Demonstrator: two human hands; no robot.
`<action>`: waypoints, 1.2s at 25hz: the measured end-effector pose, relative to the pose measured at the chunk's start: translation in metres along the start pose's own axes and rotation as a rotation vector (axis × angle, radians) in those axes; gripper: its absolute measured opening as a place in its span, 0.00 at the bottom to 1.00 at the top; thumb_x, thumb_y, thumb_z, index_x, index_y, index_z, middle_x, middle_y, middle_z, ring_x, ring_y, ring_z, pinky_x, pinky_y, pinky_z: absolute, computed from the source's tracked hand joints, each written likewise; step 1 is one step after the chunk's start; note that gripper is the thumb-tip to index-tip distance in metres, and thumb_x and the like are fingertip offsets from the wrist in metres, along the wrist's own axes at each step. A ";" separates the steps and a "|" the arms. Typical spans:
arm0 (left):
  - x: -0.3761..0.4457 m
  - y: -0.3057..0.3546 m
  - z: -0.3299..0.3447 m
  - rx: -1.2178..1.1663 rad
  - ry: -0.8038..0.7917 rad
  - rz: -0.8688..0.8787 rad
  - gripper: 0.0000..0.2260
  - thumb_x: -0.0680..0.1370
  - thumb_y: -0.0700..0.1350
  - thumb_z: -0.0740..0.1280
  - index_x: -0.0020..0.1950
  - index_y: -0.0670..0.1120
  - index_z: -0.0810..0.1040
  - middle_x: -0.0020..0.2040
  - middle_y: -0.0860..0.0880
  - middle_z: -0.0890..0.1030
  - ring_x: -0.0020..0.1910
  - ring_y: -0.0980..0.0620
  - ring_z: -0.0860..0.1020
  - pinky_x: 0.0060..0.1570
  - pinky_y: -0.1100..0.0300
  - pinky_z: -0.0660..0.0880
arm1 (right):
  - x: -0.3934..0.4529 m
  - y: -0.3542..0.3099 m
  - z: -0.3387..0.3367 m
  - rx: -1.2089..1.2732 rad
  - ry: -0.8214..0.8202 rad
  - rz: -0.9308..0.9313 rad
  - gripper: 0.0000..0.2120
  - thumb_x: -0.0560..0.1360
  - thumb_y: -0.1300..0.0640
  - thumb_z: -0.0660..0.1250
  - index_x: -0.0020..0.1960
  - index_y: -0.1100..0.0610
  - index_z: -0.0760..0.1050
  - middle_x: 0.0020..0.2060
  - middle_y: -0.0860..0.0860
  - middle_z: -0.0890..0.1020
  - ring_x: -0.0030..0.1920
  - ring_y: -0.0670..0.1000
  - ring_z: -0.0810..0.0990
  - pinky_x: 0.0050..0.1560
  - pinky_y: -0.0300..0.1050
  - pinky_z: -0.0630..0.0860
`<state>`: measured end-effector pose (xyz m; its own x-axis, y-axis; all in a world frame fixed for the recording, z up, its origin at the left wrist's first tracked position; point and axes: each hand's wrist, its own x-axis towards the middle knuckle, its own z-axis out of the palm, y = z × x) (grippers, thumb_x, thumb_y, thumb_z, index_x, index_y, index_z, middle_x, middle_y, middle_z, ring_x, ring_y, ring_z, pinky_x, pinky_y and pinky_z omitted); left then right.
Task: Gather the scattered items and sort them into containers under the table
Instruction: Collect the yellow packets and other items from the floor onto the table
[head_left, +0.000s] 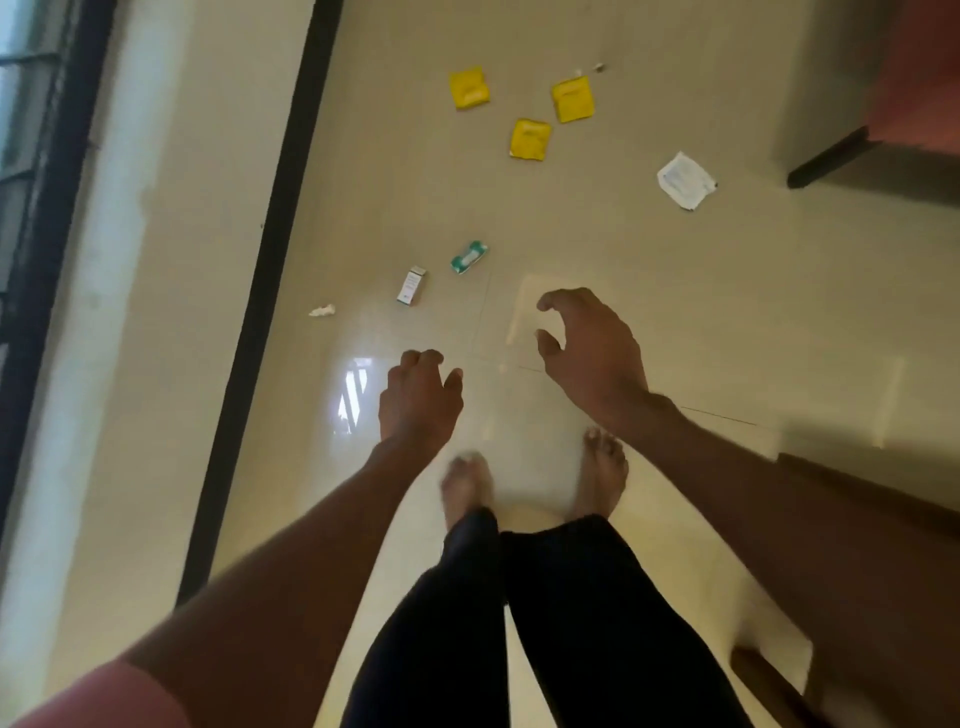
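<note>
From the head view, a cream tiled floor (675, 312) is seen from above, with the person's bare feet and dark trousers at the bottom. Both hands are held out over the floor, apart from each other, and nothing is held in either. The left hand (418, 397) is loosely curled, knuckles up. The right hand (592, 348) is spread wider, fingers bent like a claw.

The items are scattered ahead of the hands. Three yellow packets (530, 138) are grouped far up the floor. A white sachet (685, 180) is seen to their right, near a dark furniture leg (826, 158). A green-and-white pack (468, 256) and a small white box (412, 285) lie just beyond the left hand, close together. A white scrap (322, 310) lies by the dark skirting strip (265, 291). Containers cannot be made out.
</note>
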<state>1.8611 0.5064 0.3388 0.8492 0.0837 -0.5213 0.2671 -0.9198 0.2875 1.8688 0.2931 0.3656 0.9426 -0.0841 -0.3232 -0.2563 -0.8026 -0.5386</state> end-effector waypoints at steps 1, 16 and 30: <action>0.015 -0.004 0.003 0.006 0.015 -0.004 0.19 0.84 0.53 0.63 0.71 0.46 0.74 0.70 0.47 0.74 0.67 0.44 0.74 0.62 0.47 0.74 | 0.014 0.000 0.011 -0.013 -0.021 -0.021 0.17 0.80 0.54 0.67 0.68 0.51 0.74 0.65 0.50 0.77 0.61 0.57 0.78 0.54 0.50 0.76; 0.304 -0.131 0.171 0.148 0.022 0.063 0.26 0.83 0.47 0.63 0.79 0.62 0.58 0.79 0.46 0.57 0.61 0.37 0.72 0.53 0.43 0.76 | 0.283 0.065 0.313 -0.414 -0.263 -0.195 0.29 0.82 0.58 0.64 0.80 0.46 0.60 0.81 0.49 0.58 0.77 0.62 0.61 0.65 0.62 0.72; 0.244 -0.190 0.158 -0.325 0.225 -0.126 0.20 0.79 0.39 0.63 0.68 0.54 0.71 0.55 0.51 0.76 0.44 0.51 0.73 0.34 0.73 0.66 | 0.216 0.048 0.354 -0.081 -0.224 -0.071 0.23 0.78 0.53 0.69 0.71 0.45 0.68 0.54 0.52 0.79 0.52 0.59 0.79 0.46 0.48 0.71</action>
<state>1.9454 0.6411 0.0296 0.8695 0.3025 -0.3904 0.4746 -0.7309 0.4905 1.9839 0.4455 -0.0059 0.8842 0.0997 -0.4563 -0.1652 -0.8471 -0.5051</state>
